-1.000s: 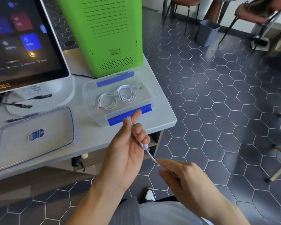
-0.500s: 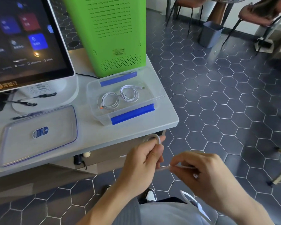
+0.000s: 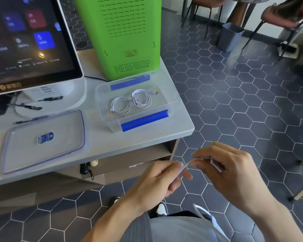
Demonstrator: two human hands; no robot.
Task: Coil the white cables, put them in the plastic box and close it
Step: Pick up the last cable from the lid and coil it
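Below table edge, white cable (image 3: 185,167) pinched between left hand (image 3: 156,182) and right hand (image 3: 231,173), fingers curled. Two coiled cables (image 3: 129,103) laid in open plastic box (image 3: 101,110); lid (image 3: 42,140) placed beside.

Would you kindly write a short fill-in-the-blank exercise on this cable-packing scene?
1. The plastic box already holds ____ coiled white cables.
2. The box's lid lies on the table to the box's ____.
3. Both hands, left and right, hold a white ____.

Missing: two; left; cable
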